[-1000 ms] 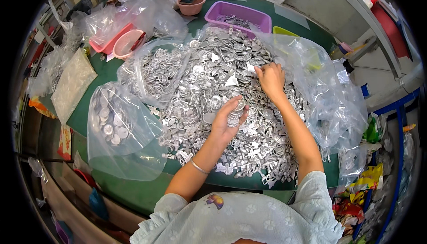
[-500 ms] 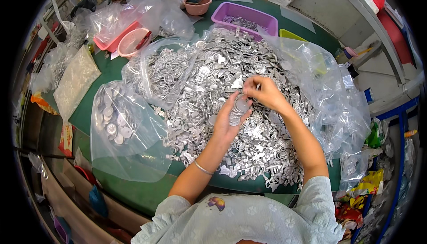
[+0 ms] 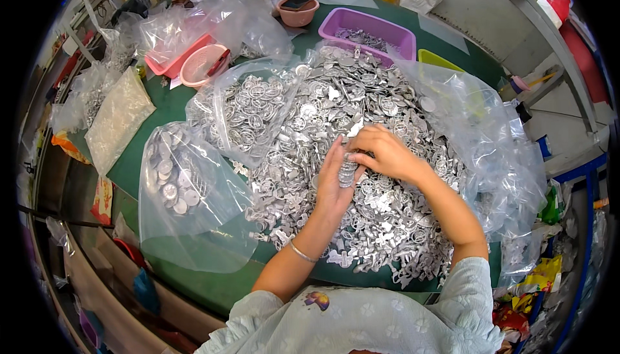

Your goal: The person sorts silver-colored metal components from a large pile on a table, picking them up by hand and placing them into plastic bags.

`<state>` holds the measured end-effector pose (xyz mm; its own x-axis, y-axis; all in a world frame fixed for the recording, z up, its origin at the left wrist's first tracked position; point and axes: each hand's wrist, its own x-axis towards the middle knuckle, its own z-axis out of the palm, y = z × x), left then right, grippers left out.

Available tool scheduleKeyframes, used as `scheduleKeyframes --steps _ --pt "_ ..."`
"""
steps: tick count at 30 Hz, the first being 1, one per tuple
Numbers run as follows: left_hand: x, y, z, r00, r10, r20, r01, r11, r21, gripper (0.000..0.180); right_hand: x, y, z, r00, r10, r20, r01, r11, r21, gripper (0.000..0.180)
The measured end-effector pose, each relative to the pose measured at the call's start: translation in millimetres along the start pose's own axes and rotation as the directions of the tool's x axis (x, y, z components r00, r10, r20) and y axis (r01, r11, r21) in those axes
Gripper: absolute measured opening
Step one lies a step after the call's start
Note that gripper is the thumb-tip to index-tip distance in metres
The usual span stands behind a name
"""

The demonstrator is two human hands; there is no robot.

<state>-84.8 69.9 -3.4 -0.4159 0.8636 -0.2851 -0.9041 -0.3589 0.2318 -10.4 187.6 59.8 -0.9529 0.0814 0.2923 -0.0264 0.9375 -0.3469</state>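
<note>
My left hand (image 3: pixel 332 186) is curled round a stack of round silver metal discs (image 3: pixel 347 174), held above a large pile of small silver metal pieces (image 3: pixel 387 202). Over the top of that stack lies my right hand (image 3: pixel 382 152), its thumb and fingers closed at the discs. What the right fingertips grip is partly hidden. Left of the pile, a clear plastic bag (image 3: pixel 219 241) contains more such discs (image 3: pixel 171 183). Behind it, another clear bag (image 3: pixel 223 121) holds ring-shaped metal pieces (image 3: pixel 254 103).
A purple bin (image 3: pixel 403 42) with metal pieces stands behind the pile, beside a lime-green tray (image 3: pixel 439 60). Pink baskets (image 3: pixel 196 68) sit at the back left. Large clear plastic bags (image 3: pixel 497 131) drape the right side. A dark phone (image 3: pixel 298 1) rests on a pink bowl (image 3: pixel 297 15).
My right hand has come down over the stack, covering more of the discs. The left hand still holds them. The whole view has shifted slightly.
</note>
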Motion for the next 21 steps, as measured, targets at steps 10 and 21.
scheduleKeyframes --steps 10,21 --pt "-1.1 1.3 -7.8 0.986 -0.134 0.095 0.138 0.990 -0.032 0.027 113.7 163.3 30.4 0.827 0.191 -0.528 -0.401 0.860 -0.316 0.035" --pt "-2.6 2.1 -0.7 0.981 -0.174 0.082 0.182 0.979 -0.095 0.030 70.2 141.1 14.1 0.671 0.637 -0.379 -0.326 0.713 0.621 0.025"
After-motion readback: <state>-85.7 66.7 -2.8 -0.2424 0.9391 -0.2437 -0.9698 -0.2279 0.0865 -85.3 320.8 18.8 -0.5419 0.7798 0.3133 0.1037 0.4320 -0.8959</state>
